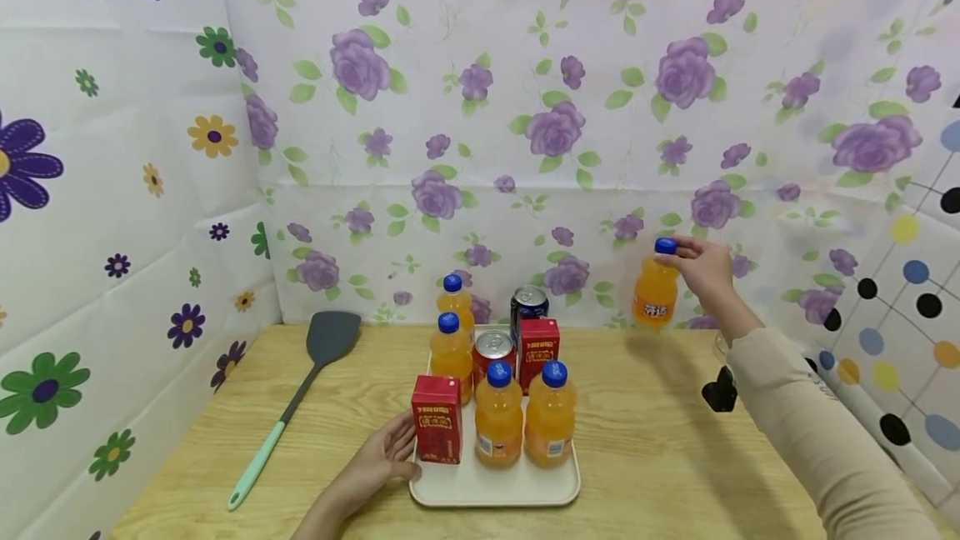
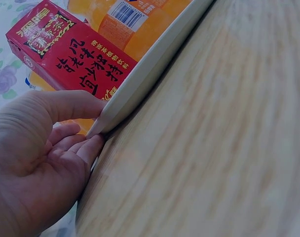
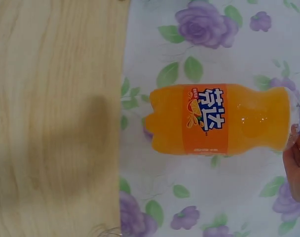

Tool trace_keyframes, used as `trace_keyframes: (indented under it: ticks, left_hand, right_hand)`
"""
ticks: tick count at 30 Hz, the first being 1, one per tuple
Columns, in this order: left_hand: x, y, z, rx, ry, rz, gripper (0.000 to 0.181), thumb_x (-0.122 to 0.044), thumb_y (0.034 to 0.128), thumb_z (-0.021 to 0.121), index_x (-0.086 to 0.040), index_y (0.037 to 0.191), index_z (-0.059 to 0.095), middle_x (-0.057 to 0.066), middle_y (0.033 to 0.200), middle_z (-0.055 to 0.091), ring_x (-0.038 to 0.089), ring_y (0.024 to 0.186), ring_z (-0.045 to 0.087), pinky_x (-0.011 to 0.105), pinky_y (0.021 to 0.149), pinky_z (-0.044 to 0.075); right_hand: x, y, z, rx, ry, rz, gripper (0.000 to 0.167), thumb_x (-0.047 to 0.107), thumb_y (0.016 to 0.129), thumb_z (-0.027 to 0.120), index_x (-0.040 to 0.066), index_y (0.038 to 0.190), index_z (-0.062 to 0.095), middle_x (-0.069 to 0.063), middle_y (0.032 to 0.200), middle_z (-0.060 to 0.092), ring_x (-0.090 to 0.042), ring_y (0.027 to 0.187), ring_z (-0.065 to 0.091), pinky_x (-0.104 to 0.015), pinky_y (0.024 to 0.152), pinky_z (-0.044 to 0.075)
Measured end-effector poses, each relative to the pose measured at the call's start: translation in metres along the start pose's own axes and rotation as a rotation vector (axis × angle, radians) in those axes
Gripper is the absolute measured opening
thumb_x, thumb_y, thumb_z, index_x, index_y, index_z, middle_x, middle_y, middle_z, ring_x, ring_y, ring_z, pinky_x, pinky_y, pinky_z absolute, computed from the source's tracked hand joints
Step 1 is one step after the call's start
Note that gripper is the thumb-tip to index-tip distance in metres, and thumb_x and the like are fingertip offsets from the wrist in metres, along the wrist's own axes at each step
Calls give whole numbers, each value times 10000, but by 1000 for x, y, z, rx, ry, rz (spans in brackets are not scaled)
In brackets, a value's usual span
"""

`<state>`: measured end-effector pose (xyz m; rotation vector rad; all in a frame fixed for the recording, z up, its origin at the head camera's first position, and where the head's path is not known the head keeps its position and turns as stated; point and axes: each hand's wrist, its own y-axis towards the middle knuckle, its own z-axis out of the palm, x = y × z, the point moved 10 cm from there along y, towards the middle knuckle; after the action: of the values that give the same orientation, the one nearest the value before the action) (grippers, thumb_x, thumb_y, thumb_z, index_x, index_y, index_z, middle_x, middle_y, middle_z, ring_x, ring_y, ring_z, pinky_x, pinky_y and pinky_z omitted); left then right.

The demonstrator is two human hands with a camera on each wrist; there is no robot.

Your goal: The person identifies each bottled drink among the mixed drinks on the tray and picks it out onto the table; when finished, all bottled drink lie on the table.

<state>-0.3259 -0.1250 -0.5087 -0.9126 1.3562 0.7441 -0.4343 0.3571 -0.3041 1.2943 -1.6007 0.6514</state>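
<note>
My right hand [image 1: 705,273] pinches an orange soda bottle [image 1: 656,294] by its blue cap and neck, holding it in the air at the back right. In the right wrist view the bottle [image 3: 204,120] hangs from the fingertips [image 3: 297,160]. My left hand [image 1: 375,461] grips the left front rim of a cream tray [image 1: 495,494], thumb over the edge and fingers below, as the left wrist view shows at the rim [image 2: 140,81]. Beside that hand stands a red drink box [image 1: 437,421]. The tray also bears several orange bottles [image 1: 498,419], a second red box [image 1: 537,350] and two cans [image 1: 494,348].
A grey spatula with a mint handle [image 1: 258,463] lies on the wooden table [image 1: 645,457] left of the tray. A small black object [image 1: 720,391] is near the right forearm. Flowered cloth [image 1: 480,107] hangs behind and at both sides.
</note>
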Motion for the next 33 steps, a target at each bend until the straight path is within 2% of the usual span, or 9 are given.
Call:
trace_keyframes:
  ticks: [6,21,24,29,33]
  left_hand:
    - [-1,-2,0,1,5,0,966,125,751,642,124,1515,51,335,1584,41,473,1473,87,319,1183,319]
    - [-2,-2,-1,-3,13,-2,958,130,755,635,120,1517,54,337,1585,52,473,1475,91,344,1192,306]
    - [-3,-3,-1,-3,16,2,959,128,753,633,124,1515,49,342,1582,47,479,1472,87,353,1194,296]
    - [-2,-2,-2,-6,13,0,963,123,749,637,118,1518,56,335,1587,49,476,1474,86,296,1178,332]
    - [0,-1,-2,-5,11,-3,963,118,752,643,118,1518,59,337,1585,55,477,1473,93,332,1187,324]
  right_hand:
    - [-20,-1,3,-5,1,19,598,285,924,672,15,1420,475,-213,1437,510,-342,1348,488,-461,1169,400]
    - [-49,-4,0,-11,-15,71,611,247,932,665,20,1451,436,-224,1473,469,-369,1383,437,-490,1169,389]
    - [-55,-3,0,-15,-10,83,608,251,932,665,22,1449,440,-221,1462,481,-363,1374,450,-484,1171,386]
    - [-65,-3,-1,-40,7,105,597,249,929,668,20,1438,455,-214,1443,501,-348,1358,476,-461,1171,392]
    - [-76,-3,-3,-66,28,149,594,253,921,676,38,1435,467,-194,1457,491,-322,1364,476,-426,1170,404]
